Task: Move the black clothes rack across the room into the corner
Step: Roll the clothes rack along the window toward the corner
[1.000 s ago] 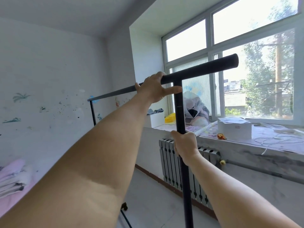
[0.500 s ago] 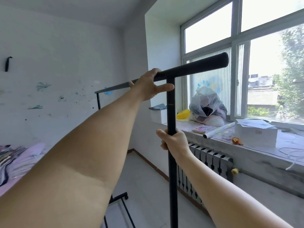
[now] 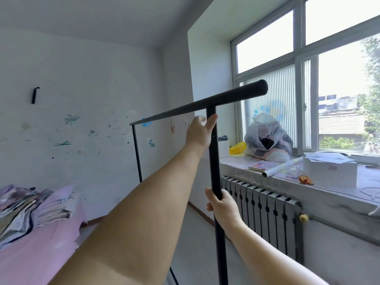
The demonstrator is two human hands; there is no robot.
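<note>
Gripping black clothes rack (image 3: 214,153) at its near upright: right hand (image 3: 223,204) at 5 o'clock, fingers wrapped tight round the pole; left hand (image 3: 200,131) just under the top bar, fingers loosely spread, thumb against the upright; radiator (image 3: 267,219) at 3 o'clock.

A matt black metal clothes rack (image 3: 213,153), its tubes smooth and faintly sheened, stands beside a dark ribbed metal radiator (image 3: 265,214). The grey stone windowsill (image 3: 329,194) looks mottled and dull; on it sit a crinkled translucent plastic bag (image 3: 267,134), a plain white cardboard box (image 3: 331,171), a glossy-covered purple paper book (image 3: 261,166) and a rolled sheet of paper (image 3: 281,170). Folded cotton-like cloths (image 3: 26,206) lie on soft pink bedding fabric (image 3: 39,256). The white painted wall (image 3: 88,103) is matt and paint-spattered.
</note>
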